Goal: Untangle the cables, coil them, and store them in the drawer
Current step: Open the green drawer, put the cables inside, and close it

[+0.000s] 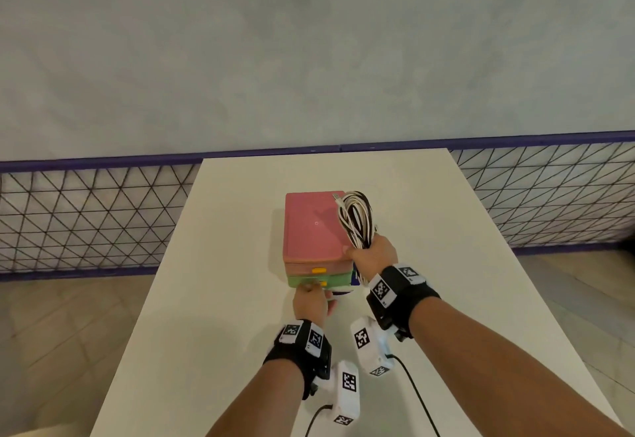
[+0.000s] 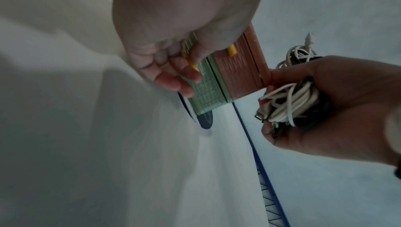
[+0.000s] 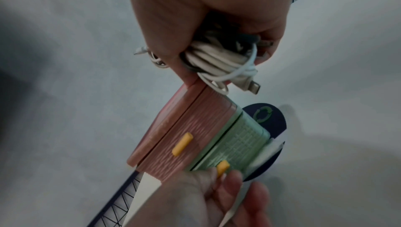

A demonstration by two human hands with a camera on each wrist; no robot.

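A small drawer unit with a pink lid stands mid-table, a pink drawer above a green drawer, each with a yellow handle. Both drawers look closed. My left hand is at the green drawer's front, its thumb and fingers pinching the green drawer's handle. My right hand grips a coiled bundle of white and black cables upright at the unit's right front corner, thumb against the lid's edge. A connector plug hangs out of the bundle.
The unit sits on a white table on top of a dark blue round object bearing a green recycling mark. A wire mesh fence with a purple rail runs behind the table, in front of a grey wall.
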